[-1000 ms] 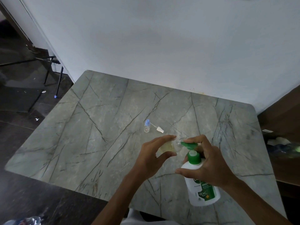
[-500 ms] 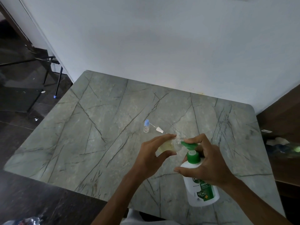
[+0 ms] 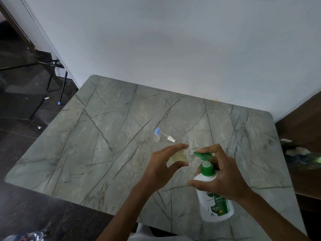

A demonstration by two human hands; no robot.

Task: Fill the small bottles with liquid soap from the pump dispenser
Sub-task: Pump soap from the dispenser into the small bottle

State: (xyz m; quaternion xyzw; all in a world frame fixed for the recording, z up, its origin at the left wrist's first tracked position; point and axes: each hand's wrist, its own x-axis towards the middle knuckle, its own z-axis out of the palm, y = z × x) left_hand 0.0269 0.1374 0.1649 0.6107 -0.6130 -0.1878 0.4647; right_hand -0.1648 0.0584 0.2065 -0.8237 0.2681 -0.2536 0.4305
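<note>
A small bottle (image 3: 184,154) is pinched sideways by the left hand (image 3: 163,165), mouth toward the pump spout (image 3: 202,155), which is pressed by the right hand (image 3: 224,178) on the upright dispenser (image 3: 215,204).

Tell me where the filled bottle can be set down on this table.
Bare marble lies across the whole left half of the table, left of the blue-capped bottle, and along the far edge by the wall. It is crowded around the pump dispenser, both hands and the loose spray cap.
</note>
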